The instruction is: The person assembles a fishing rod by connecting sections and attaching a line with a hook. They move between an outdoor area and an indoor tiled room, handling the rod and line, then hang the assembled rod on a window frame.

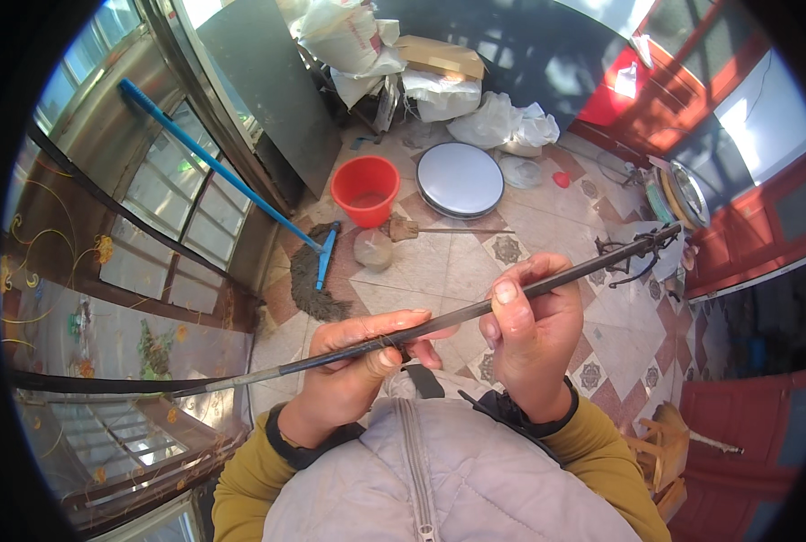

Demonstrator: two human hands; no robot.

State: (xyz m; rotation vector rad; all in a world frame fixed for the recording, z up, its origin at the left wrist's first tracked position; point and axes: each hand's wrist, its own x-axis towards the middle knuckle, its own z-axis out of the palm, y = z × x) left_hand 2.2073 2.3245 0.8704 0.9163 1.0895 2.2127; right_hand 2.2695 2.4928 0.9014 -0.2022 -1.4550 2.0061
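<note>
A long, thin dark rod (461, 315) runs across in front of my chest, tilted up toward the right. At its right end is a cluster of curled dark metal hooks or prongs (633, 253); toward the left it turns greyish. My left hand (347, 369) is closed round the rod left of the middle, thumb against its near side. Farther right, my right hand (536, 330) grips it with the thumb pressed on top. Both hands look wet or smudged. What the rod's far left end meets is hard to make out.
A red bucket (365, 190), a round white-topped object (460, 180) and a blue-handled mop (231, 181) stand beyond my hands on the tiled floor. White sacks (349, 41) pile at the back. Glazed panels (168, 190) line the left; a wooden stool (663, 452) is at lower right.
</note>
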